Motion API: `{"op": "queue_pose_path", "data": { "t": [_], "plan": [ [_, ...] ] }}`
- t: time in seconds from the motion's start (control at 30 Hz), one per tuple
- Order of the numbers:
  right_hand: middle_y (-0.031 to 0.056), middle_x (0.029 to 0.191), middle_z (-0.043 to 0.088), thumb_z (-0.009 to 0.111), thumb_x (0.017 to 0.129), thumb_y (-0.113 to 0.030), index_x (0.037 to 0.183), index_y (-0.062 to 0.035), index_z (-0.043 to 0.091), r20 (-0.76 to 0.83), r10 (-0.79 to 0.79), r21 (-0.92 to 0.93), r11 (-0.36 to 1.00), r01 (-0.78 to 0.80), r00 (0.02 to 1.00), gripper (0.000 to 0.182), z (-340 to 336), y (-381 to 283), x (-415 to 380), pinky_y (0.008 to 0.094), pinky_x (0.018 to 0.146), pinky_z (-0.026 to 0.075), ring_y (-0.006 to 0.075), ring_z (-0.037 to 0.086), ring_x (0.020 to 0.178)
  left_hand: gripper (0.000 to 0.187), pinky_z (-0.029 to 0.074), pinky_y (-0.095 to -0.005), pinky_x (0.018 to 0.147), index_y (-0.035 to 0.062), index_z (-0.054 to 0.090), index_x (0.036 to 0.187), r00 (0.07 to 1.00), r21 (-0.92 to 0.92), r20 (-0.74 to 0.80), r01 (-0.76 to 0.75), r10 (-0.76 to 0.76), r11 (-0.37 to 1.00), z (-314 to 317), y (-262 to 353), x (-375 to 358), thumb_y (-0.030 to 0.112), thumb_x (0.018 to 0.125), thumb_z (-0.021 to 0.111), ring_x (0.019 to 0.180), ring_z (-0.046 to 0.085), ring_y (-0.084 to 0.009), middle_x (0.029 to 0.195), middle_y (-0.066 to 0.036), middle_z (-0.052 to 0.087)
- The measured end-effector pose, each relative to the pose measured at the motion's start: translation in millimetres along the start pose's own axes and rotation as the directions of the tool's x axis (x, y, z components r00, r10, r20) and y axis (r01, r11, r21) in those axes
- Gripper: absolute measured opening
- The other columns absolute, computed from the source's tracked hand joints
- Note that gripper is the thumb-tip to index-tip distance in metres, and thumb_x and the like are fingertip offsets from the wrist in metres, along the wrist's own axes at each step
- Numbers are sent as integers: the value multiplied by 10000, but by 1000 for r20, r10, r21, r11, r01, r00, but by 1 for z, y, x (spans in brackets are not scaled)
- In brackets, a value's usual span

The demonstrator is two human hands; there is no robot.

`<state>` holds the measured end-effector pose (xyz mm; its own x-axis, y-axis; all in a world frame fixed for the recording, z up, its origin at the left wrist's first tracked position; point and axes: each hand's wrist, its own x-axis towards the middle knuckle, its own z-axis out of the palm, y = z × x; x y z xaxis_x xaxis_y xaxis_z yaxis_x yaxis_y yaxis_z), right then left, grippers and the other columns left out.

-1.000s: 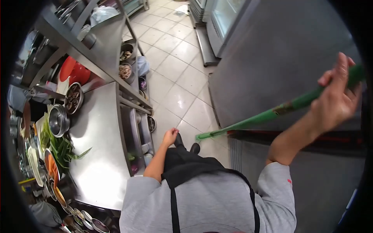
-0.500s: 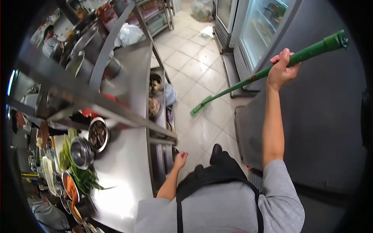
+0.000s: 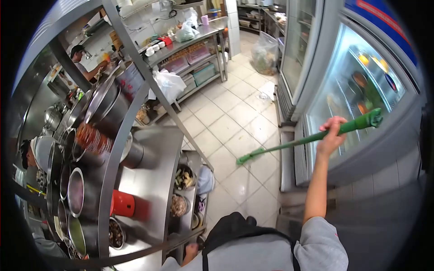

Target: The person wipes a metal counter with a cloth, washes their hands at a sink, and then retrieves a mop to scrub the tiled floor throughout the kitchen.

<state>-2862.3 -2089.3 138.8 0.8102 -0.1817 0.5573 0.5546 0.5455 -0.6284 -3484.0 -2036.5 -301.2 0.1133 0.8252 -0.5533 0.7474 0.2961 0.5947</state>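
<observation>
My right hand (image 3: 332, 136) is closed around the upper part of a long green pole (image 3: 304, 141). The pole slants down and away to the left, and a short green head (image 3: 249, 156) at its far end is on or close to the floor; I cannot make out whether it is a squeegee or a broom. My left hand (image 3: 191, 249) hangs low beside the steel counter, at the bottom of the view. It is small and blurred, so its fingers cannot be told apart.
A tiled floor (image 3: 217, 147) runs forward between the steel counter (image 3: 147, 178) and a lit glass-door fridge (image 3: 357, 86). Bowls of food (image 3: 179, 205) stand on the lower shelf. A full clear bag (image 3: 265, 54) sits farther ahead. Other people (image 3: 83, 63) work on the left.
The view has moved forward and tilted up, showing more of the aisle and the fridge. My right hand keeps hold of the pole. My left hand appears lower in the view.
</observation>
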Motion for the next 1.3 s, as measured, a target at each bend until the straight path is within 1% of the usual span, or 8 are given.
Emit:
{"op": "queue_pose_path", "data": {
  "t": [0.2,0.5,0.73,0.87,0.93,1.07,1.1,1.3],
  "plan": [
    [-31,458,310,525,836,-194,592,-104,359,-19,14,-132,991,-17,1000,308,92,79,110,192,332,210,39,263,354,251,444,-320,577,45,626,666,973,165,128,167,-189,972,54,69,54,271,725,536,562,537,-177,583,-77,568],
    [-22,439,269,449,870,-253,570,-109,327,68,-41,-7,999,42,997,355,175,234,247,207,343,218,58,237,344,296,445,-328,609,43,619,660,950,312,298,-188,92,931,104,333,313,316,735,531,601,563,-206,633,-109,596],
    [1,470,297,458,843,-195,597,-89,342,175,-64,231,973,22,983,292,209,442,348,207,375,254,85,287,386,294,443,-374,579,6,607,683,971,21,-124,-201,202,979,138,586,502,289,725,539,632,593,-264,656,-166,598],
    [-9,505,318,468,846,-172,633,-81,407,330,170,179,955,-238,929,239,250,596,397,207,403,258,80,321,415,271,419,-359,493,-2,578,634,983,58,136,116,-123,992,130,619,513,247,729,533,520,548,-210,550,-137,556],
    [-10,515,333,479,843,-166,638,-83,412,399,199,97,962,-257,895,231,273,667,416,208,414,269,77,341,431,265,418,-378,503,8,579,651,965,-51,249,-72,83,996,135,621,492,258,725,534,544,561,-255,579,-153,569],
    [-12,542,380,515,833,-153,653,-83,428,511,256,-67,964,-259,821,212,337,760,489,201,436,296,66,381,463,258,414,-394,570,18,587,712,954,120,298,6,-42,993,168,667,521,269,737,531,630,557,-265,656,-155,577],
    [-15,539,394,534,828,-169,656,-86,429,527,72,95,985,-143,847,218,358,781,513,194,417,293,61,364,441,258,413,-398,586,21,588,727,956,149,288,23,-66,989,178,684,541,272,739,531,652,557,-268,675,-156,579],
    [-30,492,330,513,844,-261,670,-78,423,240,146,45,986,-161,960,268,462,837,624,186,374,237,45,297,395,269,408,-422,686,36,599,820,967,264,255,-91,22,960,217,828,730,288,756,527,781,552,-283,790,-159,592]
  ]
}}
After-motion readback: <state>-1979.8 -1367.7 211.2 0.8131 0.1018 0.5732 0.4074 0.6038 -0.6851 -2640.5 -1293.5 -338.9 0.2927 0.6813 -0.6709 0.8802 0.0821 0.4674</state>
